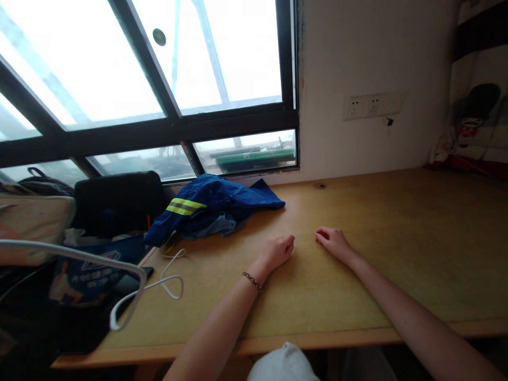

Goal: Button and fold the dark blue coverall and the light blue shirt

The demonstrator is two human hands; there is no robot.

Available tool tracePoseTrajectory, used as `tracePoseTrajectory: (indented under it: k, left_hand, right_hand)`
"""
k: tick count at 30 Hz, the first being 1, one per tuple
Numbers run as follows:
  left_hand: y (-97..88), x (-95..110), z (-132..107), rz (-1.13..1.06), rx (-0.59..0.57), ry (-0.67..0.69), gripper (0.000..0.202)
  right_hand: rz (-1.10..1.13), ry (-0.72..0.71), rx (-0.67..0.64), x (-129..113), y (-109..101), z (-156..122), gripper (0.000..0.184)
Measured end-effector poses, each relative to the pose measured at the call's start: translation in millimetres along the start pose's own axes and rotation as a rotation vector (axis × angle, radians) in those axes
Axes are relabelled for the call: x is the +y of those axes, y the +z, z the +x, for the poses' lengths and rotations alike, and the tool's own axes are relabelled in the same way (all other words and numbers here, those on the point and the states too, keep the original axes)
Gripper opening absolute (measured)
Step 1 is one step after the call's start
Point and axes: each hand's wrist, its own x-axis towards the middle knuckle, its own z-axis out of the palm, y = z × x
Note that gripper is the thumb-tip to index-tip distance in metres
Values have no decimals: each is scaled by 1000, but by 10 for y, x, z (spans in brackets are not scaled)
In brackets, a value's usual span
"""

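My left hand (pixel 278 251) rests on the wooden table (pixel 309 301) with its fingers curled into a loose fist. A dark beaded bracelet (pixel 253 281) circles that wrist. A short gap to the right, my right hand (pixel 334 242) also lies on the tabletop, fingers curled in and thumb close to them. Nothing shows in either hand. Nearest to my left hand is a crumpled blue garment (pixel 226 198) with a yellow and grey reflective band, lying behind it by the window.
A white cable (pixel 172 278) loops over the table's left side. Bags, including a blue printed one (pixel 89 275), and a black chair back or case (pixel 119 201) crowd the left. Wall sockets (pixel 373 105) sit above the table; a patterned curtain (pixel 480 121) hangs at right.
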Motion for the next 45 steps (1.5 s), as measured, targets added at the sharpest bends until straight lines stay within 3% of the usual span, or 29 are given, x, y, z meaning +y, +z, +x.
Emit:
tracePoseTrajectory:
  k: [6,10,13,18,21,23,27,31,35,38,41,43,45]
  left_hand:
    - [-6,16,-3,-48,42,-45,24]
    - [-63,-79,34,-256,183,-230,24]
    - [-147,-285,73,-544,350,-433,26]
    - [-277,-823,59,-1104,722,-695,23]
    - [-330,-1121,0,-1433,935,-750,16]
    - [-373,-1248,-42,-1622,1011,-725,8]
    - [-514,-1315,-112,-1928,988,-519,15]
    - [-650,-1286,-156,-2034,942,-381,24]
    - [-645,-1258,-144,-2009,883,-441,22]
    - [-533,-1179,-100,-1899,761,-543,17]
    - [-416,-1052,-31,-1773,600,-642,38]
    - [-398,-1000,40,-1763,588,-665,52]
    - [-454,-1017,138,-1821,665,-625,51]
  right_hand:
    - [0,-2,1,6,1,-3,21]
    - [7,-3,-4,5,2,-4,20]
    - [4,-1,-4,2,0,-7,20]
    - [1,3,-2,2,-1,-8,20]
    - [4,9,-9,-6,-3,-3,20]
    - [-1,11,-10,-17,-7,0,20]
    - [2,7,-16,-34,-13,-5,20]
    - [3,2,-12,-34,-16,-15,20]
    - [0,3,-15,-28,-15,-16,19]
    - [-6,6,-19,-26,-15,-12,19]
    - [-8,7,-19,-30,-15,-8,19]
    - [-6,6,-23,-37,-16,-7,20]
    - [-2,9,-28,-47,-19,-6,20]
